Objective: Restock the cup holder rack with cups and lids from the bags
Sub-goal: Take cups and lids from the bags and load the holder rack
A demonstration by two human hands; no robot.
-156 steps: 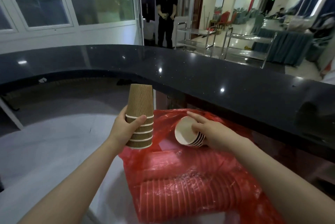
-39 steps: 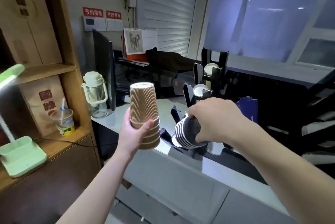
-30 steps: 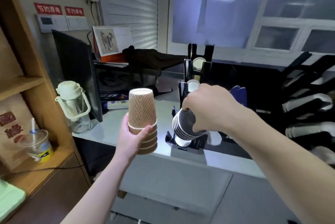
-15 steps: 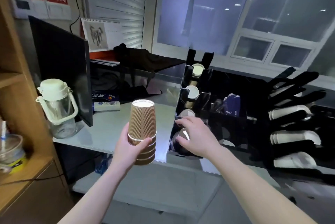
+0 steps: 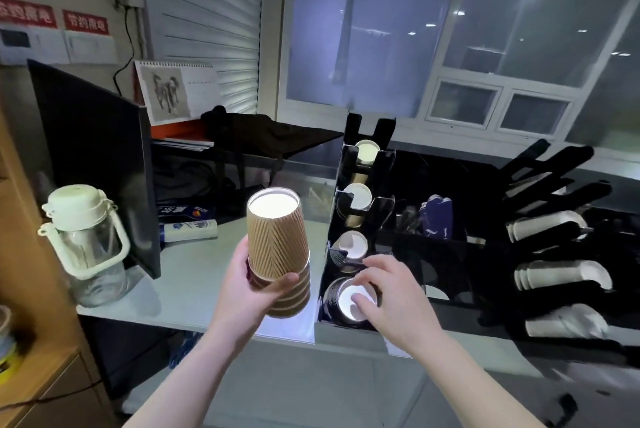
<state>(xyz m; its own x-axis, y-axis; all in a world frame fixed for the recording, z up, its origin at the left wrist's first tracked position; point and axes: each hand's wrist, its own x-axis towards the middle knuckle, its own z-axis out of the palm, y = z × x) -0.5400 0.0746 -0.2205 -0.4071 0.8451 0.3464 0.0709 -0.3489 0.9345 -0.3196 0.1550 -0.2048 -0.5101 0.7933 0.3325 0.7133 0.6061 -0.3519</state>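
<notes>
My left hand (image 5: 247, 289) grips a stack of brown ribbed paper cups (image 5: 277, 244), held upside down in front of me. The black cup holder rack (image 5: 333, 219) stands on the grey counter (image 5: 194, 275), and its stepped slots show the white ends of cups. A stack of black striped cups (image 5: 334, 294) lies in the nearest slot. My right hand (image 5: 393, 294) is on that stack, thumb against its white end and fingers arched loosely over the top. To the right, white lids (image 5: 561, 275) sit in a second black rack (image 5: 554, 185).
A clear water jug with a white lid (image 5: 83, 244) stands at the counter's left end beside a black monitor (image 5: 97, 157). A wooden shelf unit (image 5: 31, 375) runs down the left edge. Blue packets (image 5: 437, 216) stand behind the cup rack. A calendar (image 5: 176, 91) leans at the back.
My right hand pushed the black striped cups down into the nearest slot and loosened its grip. The view moved closer to the rack. My left hand kept holding the brown stack.
</notes>
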